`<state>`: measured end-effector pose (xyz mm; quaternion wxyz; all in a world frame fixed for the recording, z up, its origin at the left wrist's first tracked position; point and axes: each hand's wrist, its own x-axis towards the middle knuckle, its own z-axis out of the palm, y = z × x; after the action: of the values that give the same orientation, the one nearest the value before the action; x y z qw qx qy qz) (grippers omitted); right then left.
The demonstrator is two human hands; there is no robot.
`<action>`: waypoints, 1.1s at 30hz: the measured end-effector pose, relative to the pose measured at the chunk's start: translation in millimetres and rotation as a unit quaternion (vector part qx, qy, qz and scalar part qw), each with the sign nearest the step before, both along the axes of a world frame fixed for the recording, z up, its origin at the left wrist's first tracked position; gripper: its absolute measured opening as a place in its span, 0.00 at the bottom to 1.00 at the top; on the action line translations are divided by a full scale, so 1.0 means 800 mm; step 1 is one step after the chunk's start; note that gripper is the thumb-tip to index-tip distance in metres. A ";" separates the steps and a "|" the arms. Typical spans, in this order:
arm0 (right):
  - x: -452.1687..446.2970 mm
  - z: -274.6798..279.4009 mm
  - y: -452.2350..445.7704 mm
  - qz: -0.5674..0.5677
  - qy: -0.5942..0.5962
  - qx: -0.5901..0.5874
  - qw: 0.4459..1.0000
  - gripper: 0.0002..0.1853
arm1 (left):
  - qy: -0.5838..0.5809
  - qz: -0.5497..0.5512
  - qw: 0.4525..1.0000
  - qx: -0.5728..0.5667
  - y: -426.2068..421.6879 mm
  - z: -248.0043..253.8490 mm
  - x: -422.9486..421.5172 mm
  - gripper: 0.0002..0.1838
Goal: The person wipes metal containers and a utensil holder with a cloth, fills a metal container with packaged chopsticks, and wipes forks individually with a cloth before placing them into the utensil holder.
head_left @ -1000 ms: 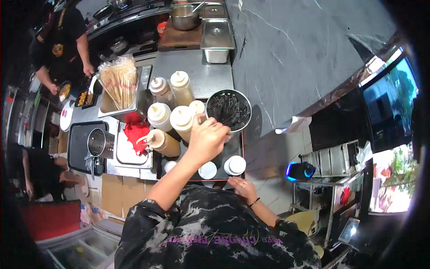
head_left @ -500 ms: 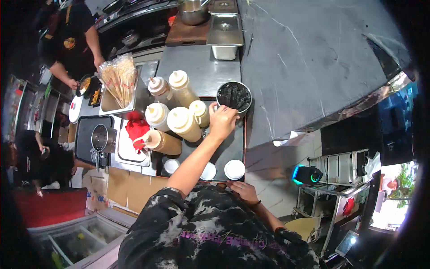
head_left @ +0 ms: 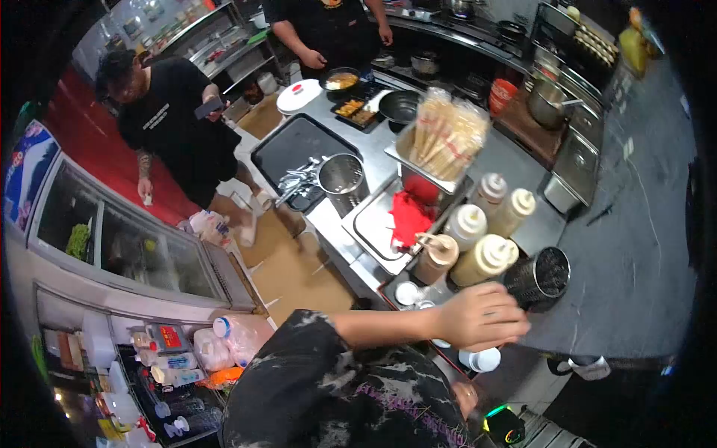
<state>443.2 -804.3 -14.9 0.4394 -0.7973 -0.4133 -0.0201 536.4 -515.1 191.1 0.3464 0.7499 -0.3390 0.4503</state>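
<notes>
My left hand (head_left: 485, 317) is closed, its fingers curled under, above the front of the dark tray (head_left: 390, 290). Whatever it may hold is hidden. Just beyond it stands a metal cylinder (head_left: 536, 278) filled with black pieces I cannot make out. Cream and brown squeeze bottles (head_left: 489, 257) stand beside the hand. Below it, a stack of small white cups or lids (head_left: 480, 361) sits near the tray edge, with another white one (head_left: 407, 293) to the left. My right hand (head_left: 464, 399) is low by the counter edge, its fingers mostly hidden behind my shirt.
Wrapped chopsticks (head_left: 448, 138) fill a metal bin behind the bottles. A red cloth (head_left: 409, 218) lies on a white tray. A perforated metal holder (head_left: 342, 181) stands by cutlery. Two people (head_left: 175, 123) stand across the counter. A glass-topped freezer (head_left: 134, 239) is at left.
My view has swung left. My left hand has come back from the rim of the metal cylinder and curled closed. My right hand now shows less.
</notes>
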 end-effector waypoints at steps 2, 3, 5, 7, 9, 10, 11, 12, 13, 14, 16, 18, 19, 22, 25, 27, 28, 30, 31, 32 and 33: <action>-0.004 0.007 0.012 0.005 0.001 -0.038 0.999 0.05 | -0.008 0.019 1.000 0.019 0.087 0.013 -0.038 0.10; 0.002 0.015 0.023 0.007 0.001 -0.037 0.999 0.05 | -0.006 0.049 0.999 0.016 0.139 0.017 -0.056 0.10; 0.008 0.022 0.053 0.082 0.034 -0.057 0.994 0.14 | 0.051 0.268 0.961 -0.045 0.225 0.005 -0.093 0.11; -0.005 0.016 0.110 0.034 0.039 0.021 0.998 0.14 | 0.027 0.427 0.894 -0.135 0.318 -0.037 -0.098 0.13; -0.010 0.029 0.165 0.020 0.038 -0.023 0.999 0.13 | 0.195 0.524 0.808 -0.183 0.420 -0.081 -0.116 0.12; -0.012 0.026 0.194 -0.009 0.010 -0.026 1.000 0.07 | 0.274 0.536 0.773 -0.200 0.465 -0.103 -0.122 0.11; -0.010 0.045 0.233 -0.005 0.014 -0.021 1.000 0.05 | 0.323 0.563 0.739 -0.180 0.516 -0.146 -0.127 0.12; -0.010 0.052 0.263 -0.005 0.014 -0.023 1.000 0.05 | 0.377 0.574 0.712 -0.148 0.555 -0.178 -0.131 0.13; -0.010 0.055 0.286 -0.007 0.013 -0.028 1.000 0.04 | 0.391 0.577 0.712 -0.085 0.588 -0.210 -0.133 0.14; -0.009 0.059 0.307 0.002 0.018 -0.045 0.999 0.04 | 0.426 0.574 0.698 -0.033 0.608 -0.230 -0.136 0.15; 0.001 0.087 0.357 0.007 0.006 -0.068 0.998 0.07 | 0.502 0.560 0.657 0.053 0.628 -0.249 -0.132 0.17; 0.020 0.111 0.405 -0.025 -0.032 -0.066 0.997 0.11 | 0.547 0.557 0.617 0.094 0.635 -0.252 -0.125 0.17; 0.027 0.116 0.424 -0.057 -0.052 -0.060 0.995 0.14 | 0.552 0.546 0.622 0.100 0.643 -0.261 -0.124 0.17; 0.071 0.142 0.487 -0.206 -0.092 -0.087 0.970 0.17 | 0.533 0.534 0.652 0.073 0.664 -0.304 -0.130 0.14; 0.112 0.154 0.537 -0.291 -0.088 -0.191 0.933 0.24 | 0.478 0.569 0.668 0.033 0.660 -0.304 -0.134 0.14; 0.125 0.129 0.544 -0.300 -0.084 -0.254 0.916 0.24 | 0.521 0.532 0.666 0.049 0.669 -0.315 -0.138 0.14; 0.132 0.121 0.546 -0.304 -0.082 -0.313 0.896 0.25 | 0.558 0.498 0.661 0.063 0.672 -0.316 -0.136 0.14; 0.143 0.129 0.546 -0.288 -0.056 -0.315 0.903 0.23 | 0.545 0.506 0.664 0.073 0.667 -0.313 -0.139 0.14; 0.147 0.131 0.545 -0.273 -0.024 -0.319 0.907 0.21 | 0.536 0.511 0.666 0.087 0.661 -0.308 -0.143 0.14; 0.152 0.129 0.542 -0.270 -0.033 -0.298 0.915 0.19 | 0.509 0.525 0.679 0.069 0.655 -0.302 -0.147 0.11; 0.155 0.131 0.542 -0.270 -0.035 -0.293 0.916 0.19 | 0.505 0.527 0.680 0.070 0.655 -0.296 -0.149 0.11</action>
<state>567.3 -370.4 89.9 0.1487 -0.9705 -0.1846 -0.0441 417.2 9.1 -45.4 0.1169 0.9402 0.3080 0.0861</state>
